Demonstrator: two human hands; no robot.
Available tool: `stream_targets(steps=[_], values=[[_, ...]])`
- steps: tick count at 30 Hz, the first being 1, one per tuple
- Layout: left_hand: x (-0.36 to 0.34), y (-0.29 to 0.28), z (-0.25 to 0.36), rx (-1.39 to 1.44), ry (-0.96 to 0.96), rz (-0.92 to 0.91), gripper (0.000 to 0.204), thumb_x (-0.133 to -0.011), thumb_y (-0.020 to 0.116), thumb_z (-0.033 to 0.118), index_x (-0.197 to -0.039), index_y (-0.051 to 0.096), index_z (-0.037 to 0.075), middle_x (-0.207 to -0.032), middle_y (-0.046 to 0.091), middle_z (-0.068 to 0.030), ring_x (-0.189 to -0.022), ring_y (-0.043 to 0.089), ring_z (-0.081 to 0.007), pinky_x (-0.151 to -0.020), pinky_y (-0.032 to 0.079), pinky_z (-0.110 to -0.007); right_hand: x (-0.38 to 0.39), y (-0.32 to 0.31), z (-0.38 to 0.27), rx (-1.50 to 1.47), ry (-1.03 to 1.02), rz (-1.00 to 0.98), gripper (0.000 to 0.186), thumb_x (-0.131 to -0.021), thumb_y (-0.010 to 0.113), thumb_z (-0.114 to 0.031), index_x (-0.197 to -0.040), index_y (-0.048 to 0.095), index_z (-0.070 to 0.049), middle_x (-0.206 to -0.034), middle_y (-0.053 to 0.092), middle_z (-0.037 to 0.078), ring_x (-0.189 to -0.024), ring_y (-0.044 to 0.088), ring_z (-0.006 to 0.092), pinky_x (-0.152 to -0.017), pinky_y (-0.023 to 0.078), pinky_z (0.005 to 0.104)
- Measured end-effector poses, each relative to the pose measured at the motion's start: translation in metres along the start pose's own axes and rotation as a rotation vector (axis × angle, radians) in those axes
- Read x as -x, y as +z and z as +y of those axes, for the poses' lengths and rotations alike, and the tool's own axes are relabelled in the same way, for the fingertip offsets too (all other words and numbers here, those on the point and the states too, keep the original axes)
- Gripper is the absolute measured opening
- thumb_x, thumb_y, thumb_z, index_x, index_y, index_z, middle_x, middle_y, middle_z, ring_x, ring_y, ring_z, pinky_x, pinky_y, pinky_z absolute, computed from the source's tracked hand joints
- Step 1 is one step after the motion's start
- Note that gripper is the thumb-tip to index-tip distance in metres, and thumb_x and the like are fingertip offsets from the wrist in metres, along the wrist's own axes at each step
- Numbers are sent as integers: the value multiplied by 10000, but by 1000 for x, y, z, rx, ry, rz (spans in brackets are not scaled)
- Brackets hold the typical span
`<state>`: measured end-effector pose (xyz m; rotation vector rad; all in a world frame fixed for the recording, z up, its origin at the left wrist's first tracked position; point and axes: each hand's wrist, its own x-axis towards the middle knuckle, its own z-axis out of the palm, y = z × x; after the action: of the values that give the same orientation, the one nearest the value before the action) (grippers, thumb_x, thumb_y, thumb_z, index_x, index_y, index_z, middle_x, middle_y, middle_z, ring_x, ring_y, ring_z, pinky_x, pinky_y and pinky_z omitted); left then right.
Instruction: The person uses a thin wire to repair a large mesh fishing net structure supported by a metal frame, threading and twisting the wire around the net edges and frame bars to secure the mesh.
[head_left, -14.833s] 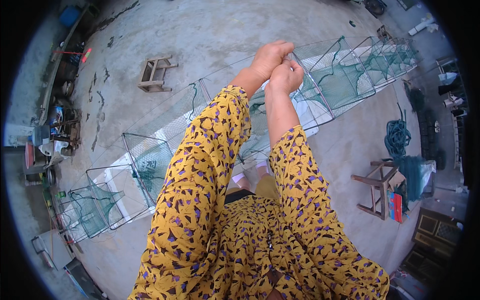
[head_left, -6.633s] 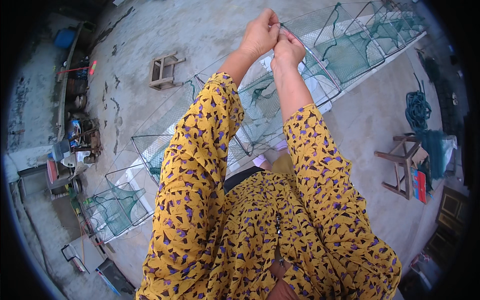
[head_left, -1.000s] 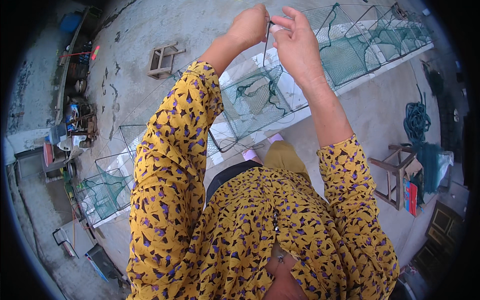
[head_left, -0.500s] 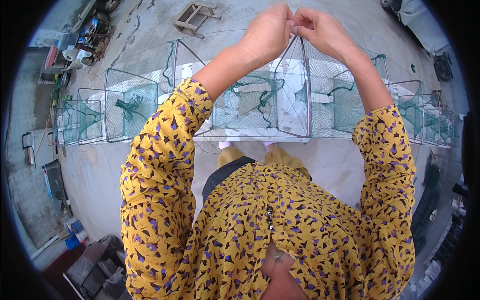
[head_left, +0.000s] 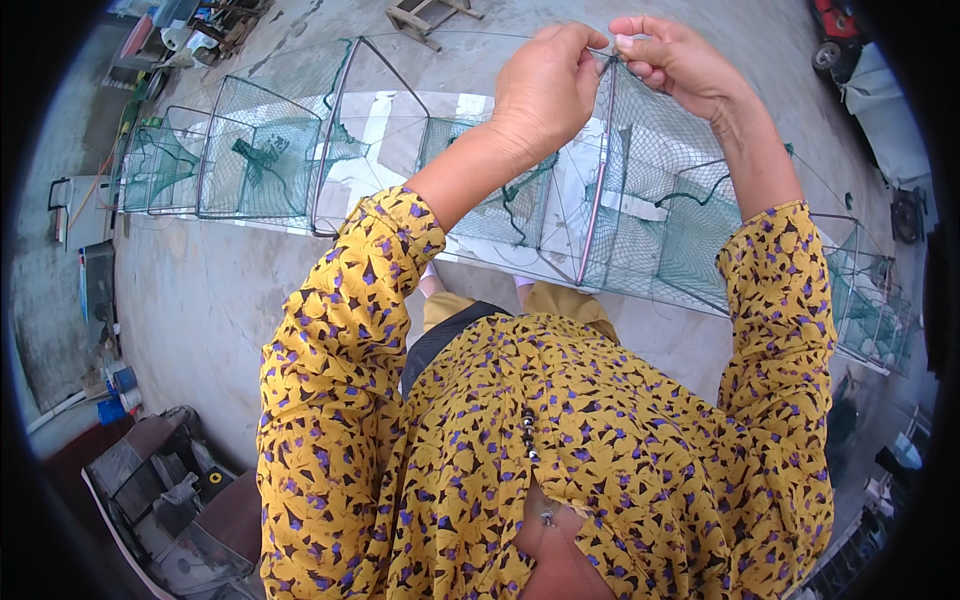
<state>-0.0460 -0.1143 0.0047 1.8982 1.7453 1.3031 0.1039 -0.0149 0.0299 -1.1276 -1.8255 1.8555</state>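
Observation:
A long folding net trap (head_left: 665, 235) of green mesh on square metal frames stretches across the view above white strips of material (head_left: 378, 118). My left hand (head_left: 548, 90) is raised at the top corner of a middle frame (head_left: 593, 200), fingers curled and pinched; what they grip is too small to make out. Just right of it, my right hand (head_left: 680, 75) has its thumb and bent fingers at that same corner knot, forefinger raised above it. My lower body and feet are below the trap, partly hidden by it.
A wooden stool (head_left: 425, 20) stands beyond the trap. At the upper right are a red wheeled machine (head_left: 835, 30) and a pale cover (head_left: 878, 130). An old padded item (head_left: 180, 480) lies at lower left; assorted household items (head_left: 165, 35) line the left wall.
Since half a second ago the view has shifted, bringing the red machine in and raising the trap in the picture. Both hands remain at the frame corner; my right forefinger is straighter.

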Motion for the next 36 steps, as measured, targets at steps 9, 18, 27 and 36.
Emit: stream_targets(steps=[9,18,27,36], values=[[-11,1,-6,34,-179,-141,168,-807,604,176,-872,619,22,-680,621,-58,-573,581,-105,-562,469,-239,-7,-11,5,-361,19,-231,184,-856,537,-134,-999,502,-23,-724,476,-22,-564,407,33,-462,343,166],[-2,5,-23,44,-203,-129,184,-816,599,183,-873,610,8,-685,629,-50,-606,603,-106,-576,480,-236,17,2,-30,4,-122,132,197,-822,593,-135,-972,552,-13,-807,552,22,-631,484,79,-545,419,202],[-3,-5,-19,110,-176,-95,172,-747,615,188,-724,604,18,-589,577,-140,-564,580,-262,-538,449,-361,9,29,-8,525,-33,183,157,-797,593,-159,-683,584,-51,-615,555,-3,-549,469,46,-478,363,200],[-6,-6,-19,102,-190,-139,153,-727,606,177,-728,615,25,-623,594,-154,-594,594,-280,-569,465,-362,1,-5,2,490,-83,-202,313,-867,514,-398,-730,518,-117,-592,370,-86,-529,331,9,-470,275,164]])
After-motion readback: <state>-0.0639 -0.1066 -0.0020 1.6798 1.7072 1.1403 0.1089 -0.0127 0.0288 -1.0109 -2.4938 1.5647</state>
